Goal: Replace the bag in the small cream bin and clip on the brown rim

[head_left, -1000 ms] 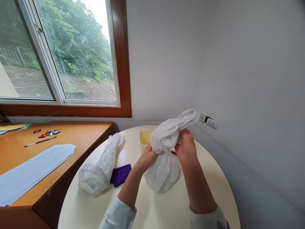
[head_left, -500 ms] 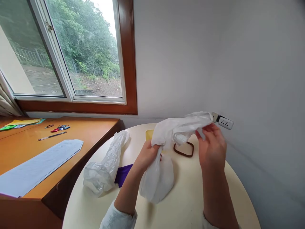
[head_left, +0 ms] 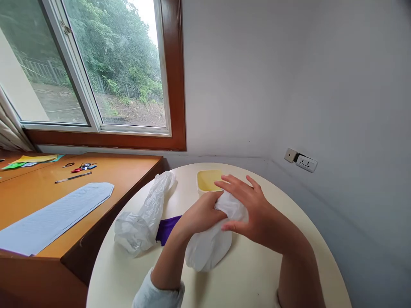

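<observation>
A white plastic bag (head_left: 208,250) hangs from my left hand (head_left: 202,214), whose fingers are wrapped round its gathered middle. Its lower part bulges out beneath, over the round table. Across from it, my right hand (head_left: 248,205) has its fingers spread over the bunched upper end of the bag. The thumb and fingers are apart, and the palm is turned toward the plastic; whether it touches is hard to see. A pale yellow container (head_left: 208,180) stands just behind the hands, partly covered by them. The brown frame is hidden now.
The hands are above a round cream table (head_left: 257,273). A crumpled clear plastic bag (head_left: 141,222) and a purple cloth-like piece (head_left: 167,229) lie on its left. An orange desk (head_left: 125,171) beside it holds papers (head_left: 61,214), a pen (head_left: 73,178) and keys (head_left: 84,167).
My right hand has come from the far end of the bag in toward my left hand and opened. The bag's stretched upper part is now bunched, and the yellow container shows more.
</observation>
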A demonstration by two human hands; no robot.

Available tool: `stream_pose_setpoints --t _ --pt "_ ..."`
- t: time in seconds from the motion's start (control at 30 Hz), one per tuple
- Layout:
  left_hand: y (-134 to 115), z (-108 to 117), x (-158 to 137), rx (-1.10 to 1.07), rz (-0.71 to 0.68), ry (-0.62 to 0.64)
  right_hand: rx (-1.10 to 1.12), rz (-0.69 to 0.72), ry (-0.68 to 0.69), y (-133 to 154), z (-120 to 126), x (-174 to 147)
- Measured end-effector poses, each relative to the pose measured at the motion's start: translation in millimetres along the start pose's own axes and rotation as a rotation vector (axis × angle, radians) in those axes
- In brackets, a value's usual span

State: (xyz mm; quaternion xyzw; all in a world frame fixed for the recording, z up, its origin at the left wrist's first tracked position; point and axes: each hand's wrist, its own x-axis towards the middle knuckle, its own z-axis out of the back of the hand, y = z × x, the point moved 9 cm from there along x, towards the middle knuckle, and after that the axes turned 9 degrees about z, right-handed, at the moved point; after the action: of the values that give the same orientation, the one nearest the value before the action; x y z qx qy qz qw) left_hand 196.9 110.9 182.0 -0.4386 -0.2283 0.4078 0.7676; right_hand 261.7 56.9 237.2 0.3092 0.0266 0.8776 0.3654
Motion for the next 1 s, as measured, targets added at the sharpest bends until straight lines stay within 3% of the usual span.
stream_pose_setpoints --t 0.07,0.17,0.3,0.57,0.77,0.9,1.0 --pt "-1.7 -2.7 -1.5 -0.009 -0.007 0.046 -0.034 -0.068 0.15 -14.8 -16.8 -2.7" --pt "-5.7 -1.6 -3.7 -0.007 -0.022 0.056 -0.034 -0.2 0.205 -35.1 -22.9 -9.0" --pt "-7.0 -1.6 -6.5 0.058 -0.039 0.071 -0.06 -0.299 0.153 -46.0 -16.8 -9.7" --pt "5.6 -8.8 -1.6 0.229 -0.079 0.114 -0.138 -0.297 -0.015 -42.3 1.1 -3.7" --pt "-14.9 2.7 -8.8 0.059 -0.197 0.117 -0.135 -0.362 -0.183 -60.1 18.4 -11.0" --pt "-16.5 8.4 -8.9 -0.044 -0.155 0.112 -0.162 -0.488 -0.07 -88.1 6.5 -23.8" --pt "-11.8 11.5 -5.4 -0.075 -0.11 0.059 -0.205 -0.472 0.047 -90.8 -5.3 -29.7"
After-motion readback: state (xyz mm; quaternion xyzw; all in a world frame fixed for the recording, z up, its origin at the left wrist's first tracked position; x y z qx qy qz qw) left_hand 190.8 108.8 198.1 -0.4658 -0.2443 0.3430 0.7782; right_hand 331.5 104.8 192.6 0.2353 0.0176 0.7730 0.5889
